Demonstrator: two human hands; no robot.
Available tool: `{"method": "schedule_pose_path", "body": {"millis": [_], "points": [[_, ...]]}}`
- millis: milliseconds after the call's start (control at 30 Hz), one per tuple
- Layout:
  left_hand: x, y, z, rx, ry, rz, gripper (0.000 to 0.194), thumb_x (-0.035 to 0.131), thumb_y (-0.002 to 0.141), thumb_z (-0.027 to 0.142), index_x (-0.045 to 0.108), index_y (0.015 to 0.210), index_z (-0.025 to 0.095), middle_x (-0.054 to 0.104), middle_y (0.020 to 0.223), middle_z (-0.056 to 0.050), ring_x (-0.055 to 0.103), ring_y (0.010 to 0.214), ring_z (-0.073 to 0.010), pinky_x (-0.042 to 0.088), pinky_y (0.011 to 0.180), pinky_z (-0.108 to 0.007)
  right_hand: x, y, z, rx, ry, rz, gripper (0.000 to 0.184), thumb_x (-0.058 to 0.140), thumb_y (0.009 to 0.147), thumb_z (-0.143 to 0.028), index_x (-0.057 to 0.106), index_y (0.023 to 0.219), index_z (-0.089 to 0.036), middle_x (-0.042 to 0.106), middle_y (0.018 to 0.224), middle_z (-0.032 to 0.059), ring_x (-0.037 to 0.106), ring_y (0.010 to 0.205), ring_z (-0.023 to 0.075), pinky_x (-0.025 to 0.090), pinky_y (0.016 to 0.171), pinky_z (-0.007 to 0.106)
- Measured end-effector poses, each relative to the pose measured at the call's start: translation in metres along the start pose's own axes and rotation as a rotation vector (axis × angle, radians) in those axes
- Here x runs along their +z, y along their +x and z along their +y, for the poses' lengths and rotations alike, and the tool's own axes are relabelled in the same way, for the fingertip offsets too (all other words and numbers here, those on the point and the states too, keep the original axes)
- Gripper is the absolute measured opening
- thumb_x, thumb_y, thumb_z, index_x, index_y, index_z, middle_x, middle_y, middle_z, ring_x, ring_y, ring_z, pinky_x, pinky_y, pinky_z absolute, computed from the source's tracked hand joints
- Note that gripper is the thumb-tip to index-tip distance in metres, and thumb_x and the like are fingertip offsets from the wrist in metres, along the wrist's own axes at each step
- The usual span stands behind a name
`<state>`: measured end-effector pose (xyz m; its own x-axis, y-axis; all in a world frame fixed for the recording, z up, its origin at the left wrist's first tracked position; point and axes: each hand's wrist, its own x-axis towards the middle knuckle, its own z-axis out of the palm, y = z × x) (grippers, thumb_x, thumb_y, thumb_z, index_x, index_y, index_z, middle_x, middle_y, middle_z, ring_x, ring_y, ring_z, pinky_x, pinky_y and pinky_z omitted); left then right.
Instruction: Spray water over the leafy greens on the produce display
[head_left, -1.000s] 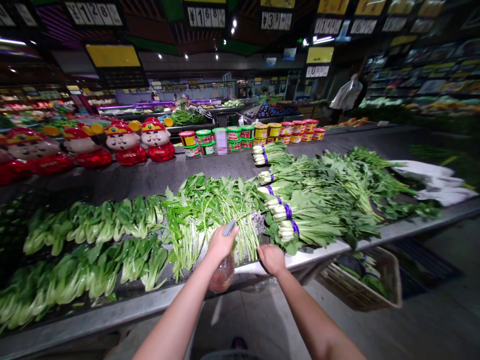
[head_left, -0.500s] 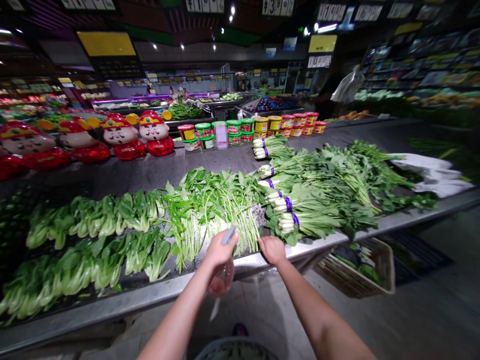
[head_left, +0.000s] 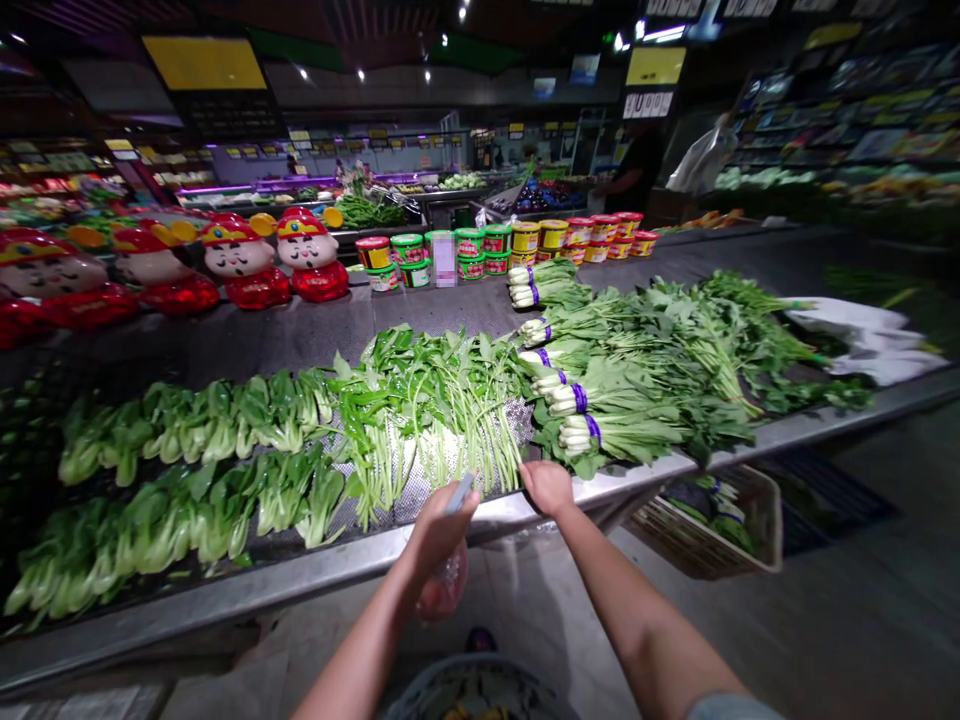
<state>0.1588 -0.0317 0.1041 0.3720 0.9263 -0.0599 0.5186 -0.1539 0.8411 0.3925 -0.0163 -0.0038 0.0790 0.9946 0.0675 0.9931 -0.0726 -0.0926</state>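
My left hand [head_left: 436,530] is closed around what looks like a spray bottle [head_left: 444,590]. Its grey top shows above my fingers, and the clear, pinkish body hangs below, in front of the stall's metal edge. My right hand [head_left: 549,488] is at that edge, its fingers curled at the lower ends of long green stems. These belong to a loose spread of leafy greens [head_left: 442,385] with thin stalks, lying on a perforated mat. The fingertips seem to pinch one stem at the right side; the exact contact is partly hidden.
Bok choy [head_left: 202,500] lies in two rows on the left. Purple-banded bunches of greens [head_left: 600,390] lie at right. Behind stand red figurine jars [head_left: 315,255] and stacked tubs [head_left: 472,250]. A crate [head_left: 705,530] sits on the floor below the stall's metal edge [head_left: 247,585].
My left hand and the bottle have dropped slightly, away from the stems. My right hand stays by the same stems. The view has shifted a little.
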Motion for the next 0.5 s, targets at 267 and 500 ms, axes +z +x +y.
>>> {"method": "schedule_pose_path", "body": {"millis": [267,500], "points": [[0.006,-0.012,-0.007,0.050,0.021,-0.013,0.030,0.043,0.082,0.039,0.048,0.060,0.020,0.051,0.062,-0.001,0.044,0.060,-0.0148,0.034,0.059,-0.026,0.001,0.000,0.001,0.001,-0.010,-0.004,0.059,0.016,0.097,-0.040,0.069,0.083,-0.018,0.071,0.087,0.0090,0.062,0.083,0.0176,0.039,0.073,0.026],[0.006,-0.015,-0.026,-0.070,0.073,-0.065,0.032,0.042,0.081,0.041,0.047,0.059,0.018,0.045,0.057,0.002,0.040,0.056,-0.0123,0.030,0.055,-0.024,0.001,0.000,0.000,0.021,-0.022,-0.021,0.056,0.019,0.097,-0.039,0.069,0.084,-0.017,0.070,0.086,0.0088,0.062,0.082,0.0177,0.039,0.071,0.026]]}}
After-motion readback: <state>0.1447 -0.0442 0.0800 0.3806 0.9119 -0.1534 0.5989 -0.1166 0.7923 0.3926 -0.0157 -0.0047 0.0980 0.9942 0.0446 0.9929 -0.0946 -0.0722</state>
